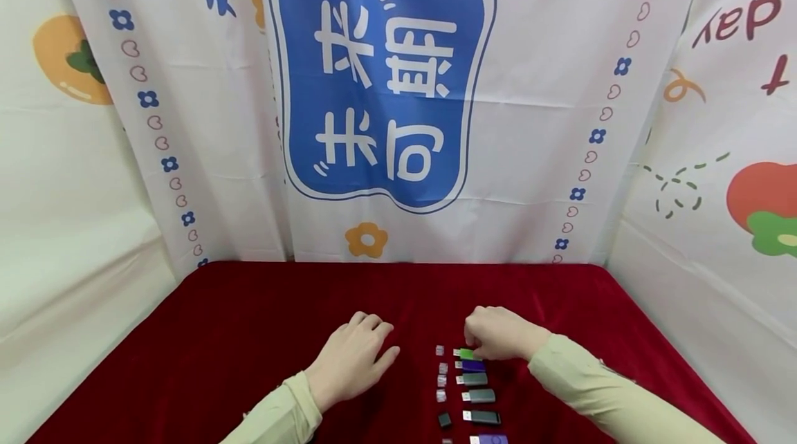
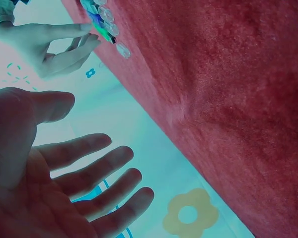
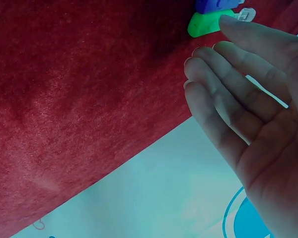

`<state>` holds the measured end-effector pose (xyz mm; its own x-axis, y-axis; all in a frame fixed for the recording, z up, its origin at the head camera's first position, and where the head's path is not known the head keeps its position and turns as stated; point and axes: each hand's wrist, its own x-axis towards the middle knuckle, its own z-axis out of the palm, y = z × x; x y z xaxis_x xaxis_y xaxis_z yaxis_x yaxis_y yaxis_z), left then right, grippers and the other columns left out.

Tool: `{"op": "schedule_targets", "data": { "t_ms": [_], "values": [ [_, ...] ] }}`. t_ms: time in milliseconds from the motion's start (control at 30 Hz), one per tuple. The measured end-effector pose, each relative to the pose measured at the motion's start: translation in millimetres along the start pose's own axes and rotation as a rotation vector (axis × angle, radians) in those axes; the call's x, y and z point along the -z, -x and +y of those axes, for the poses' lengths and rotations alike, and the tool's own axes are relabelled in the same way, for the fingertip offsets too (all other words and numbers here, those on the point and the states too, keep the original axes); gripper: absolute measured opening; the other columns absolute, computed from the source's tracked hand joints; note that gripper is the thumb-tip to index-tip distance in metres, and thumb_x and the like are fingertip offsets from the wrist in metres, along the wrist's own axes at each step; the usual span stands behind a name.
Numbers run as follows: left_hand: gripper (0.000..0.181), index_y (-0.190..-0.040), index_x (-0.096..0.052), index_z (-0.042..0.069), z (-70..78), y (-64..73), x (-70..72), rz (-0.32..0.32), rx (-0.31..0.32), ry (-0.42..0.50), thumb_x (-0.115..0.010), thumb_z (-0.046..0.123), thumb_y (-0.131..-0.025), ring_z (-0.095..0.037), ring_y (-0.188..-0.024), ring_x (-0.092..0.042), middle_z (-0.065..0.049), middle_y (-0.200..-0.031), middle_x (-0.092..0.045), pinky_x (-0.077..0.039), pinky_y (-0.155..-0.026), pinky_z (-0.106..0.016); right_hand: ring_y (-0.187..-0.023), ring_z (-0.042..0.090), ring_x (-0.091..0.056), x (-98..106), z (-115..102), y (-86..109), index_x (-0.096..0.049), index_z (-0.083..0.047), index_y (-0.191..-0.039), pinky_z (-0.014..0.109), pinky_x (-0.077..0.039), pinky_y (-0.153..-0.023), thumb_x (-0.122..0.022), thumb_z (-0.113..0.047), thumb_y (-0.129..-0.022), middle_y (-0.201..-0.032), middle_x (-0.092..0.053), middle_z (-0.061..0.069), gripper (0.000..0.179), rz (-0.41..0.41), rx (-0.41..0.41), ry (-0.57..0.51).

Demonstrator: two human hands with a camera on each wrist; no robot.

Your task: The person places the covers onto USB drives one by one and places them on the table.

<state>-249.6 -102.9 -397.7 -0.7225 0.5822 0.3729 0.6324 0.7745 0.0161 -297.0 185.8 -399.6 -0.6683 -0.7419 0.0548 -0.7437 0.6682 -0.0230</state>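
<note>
On the red cloth, several USB sticks lie in a column with their metal plugs to the left. A green USB stick [image 1: 470, 355] is farthest from me, with a purple-blue one [image 1: 473, 366] next to it. My right hand [image 1: 501, 333] is at the green stick; in the right wrist view its thumb overlaps the green stick [image 3: 208, 24], while the index fingertip appears slightly apart from it. Its other fingers are loosely bent. My left hand [image 1: 355, 359] holds nothing, its fingers spread above the cloth left of the column; the left wrist view shows its bare palm [image 2: 35, 183].
Left of the sticks runs a column of small clear caps [image 1: 441, 381] and one dark cap [image 1: 445, 420]. Grey sticks [image 1: 478, 396], a black one [image 1: 482, 418] and a violet one [image 1: 488, 439] lie nearer me. White printed curtains [image 1: 535, 153] surround the cloth-covered table [image 1: 249, 333].
</note>
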Motion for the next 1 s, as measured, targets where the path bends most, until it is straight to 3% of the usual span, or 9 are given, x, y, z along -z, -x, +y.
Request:
{"op": "schedule_targets", "data": {
  "t_ms": [300,500,667,733,833,933,1000],
  "values": [
    [0.032,-0.111,-0.070,0.004,-0.1,-2.9,-0.6,-0.012,-0.013,-0.001,-0.061,0.031,-0.097,-0.026,-0.098,-0.059,-0.009,-0.105,-0.066,-0.054,-0.077,-0.037,-0.043,0.001,-0.024,-3.1,-6.5,-8.4,-0.044,-0.020,-0.049,0.018,-0.029,-0.044,-0.081,-0.015,-0.081,-0.042,-0.028,-0.012,0.050,-0.070,-0.026,0.047],
    [0.031,-0.108,-0.071,0.003,1.4,-5.0,0.2,-0.024,-0.021,-0.008,-0.061,0.031,-0.097,-0.025,-0.096,-0.058,-0.008,-0.103,-0.066,-0.054,-0.076,-0.036,-0.051,0.006,-0.011,-0.5,-12.4,-14.9,-0.032,-0.019,-0.051,0.021,-0.022,-0.044,-0.084,-0.013,-0.079,-0.049,-0.013,-0.010,0.059,-0.125,-0.048,0.073],
    [0.028,-0.103,-0.072,0.004,1.7,-6.0,1.6,-0.007,-0.032,-0.013,-0.062,0.029,-0.096,-0.024,-0.091,-0.058,-0.007,-0.099,-0.067,-0.054,-0.072,-0.035,-0.050,0.007,-0.010,-1.0,-5.9,-15.3,-0.030,-0.019,-0.052,0.022,-0.019,-0.043,-0.081,-0.010,-0.077,-0.052,-0.011,-0.009,0.058,-0.120,-0.083,0.004],
    [0.027,-0.102,-0.072,0.004,1.4,-7.1,1.7,-0.004,-0.034,-0.015,-0.062,0.029,-0.096,-0.023,-0.089,-0.059,-0.007,-0.097,-0.067,-0.054,-0.070,-0.034,-0.049,0.006,-0.013,0.9,-0.1,-13.3,-0.033,-0.019,-0.053,0.022,-0.020,-0.043,-0.082,-0.009,-0.074,-0.053,-0.014,-0.010,0.054,-0.088,-0.105,-0.054],
    [0.027,-0.101,-0.073,0.005,0.7,-10.6,1.1,-0.011,-0.035,-0.014,-0.062,0.029,-0.096,-0.022,-0.086,-0.059,-0.006,-0.095,-0.067,-0.054,-0.068,-0.033,-0.048,0.004,-0.027,6.6,9.7,-7.4,-0.048,-0.018,-0.056,0.022,-0.030,-0.044,-0.083,-0.010,-0.070,-0.053,-0.031,-0.013,0.039,-0.017,-0.137,-0.150],
    [0.027,-0.100,-0.073,0.005,0.4,-15.1,0.0,-0.025,-0.035,-0.005,-0.061,0.029,-0.097,-0.022,-0.085,-0.058,-0.006,-0.094,-0.067,-0.054,-0.068,-0.033,-0.052,0.005,-0.044,13.2,18.1,0.1,-0.060,-0.018,-0.065,0.024,-0.043,-0.049,-0.084,-0.011,-0.071,-0.059,-0.049,-0.012,0.025,0.040,-0.157,-0.238],
    [0.027,-0.099,-0.073,0.005,0.5,-18.2,-0.9,-0.030,-0.037,0.002,-0.061,0.029,-0.097,-0.021,-0.083,-0.058,-0.005,-0.092,-0.067,-0.053,-0.067,-0.032,-0.055,0.006,-0.049,16.6,22.0,5.1,-0.064,-0.018,-0.069,0.026,-0.047,-0.052,-0.083,-0.011,-0.072,-0.062,-0.054,-0.011,0.021,0.070,-0.167,-0.278]
  ]
}}
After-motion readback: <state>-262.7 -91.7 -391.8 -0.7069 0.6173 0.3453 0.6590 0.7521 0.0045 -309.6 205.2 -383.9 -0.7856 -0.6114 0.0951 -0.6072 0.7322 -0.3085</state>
